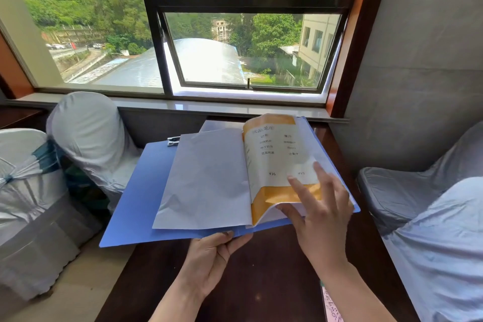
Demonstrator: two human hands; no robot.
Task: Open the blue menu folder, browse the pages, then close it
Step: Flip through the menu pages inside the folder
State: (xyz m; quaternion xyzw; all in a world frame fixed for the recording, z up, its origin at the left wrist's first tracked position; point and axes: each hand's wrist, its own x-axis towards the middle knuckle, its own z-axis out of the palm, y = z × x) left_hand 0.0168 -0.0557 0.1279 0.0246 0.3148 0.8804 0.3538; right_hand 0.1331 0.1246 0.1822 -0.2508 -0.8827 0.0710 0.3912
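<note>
Head view: the blue menu folder (pixel 136 201) lies open on the dark desk (pixel 274 269) below the window (pixel 235 34), its left cover jutting past the desk edge toward the covered chairs (pixel 86 136). The left hand (pixel 209 261) pinches the folder's near edge at the spine, fingers closed on it. The right hand (pixel 321 217) has its fingers spread loosely, thumb tucked under the orange-bordered page (pixel 277 162), which is bowed mid-turn. The likely trouble: the curled page could crease or tear if pulled hard, and the overhanging cover could tip the folder off should the left hand let go.
</note>
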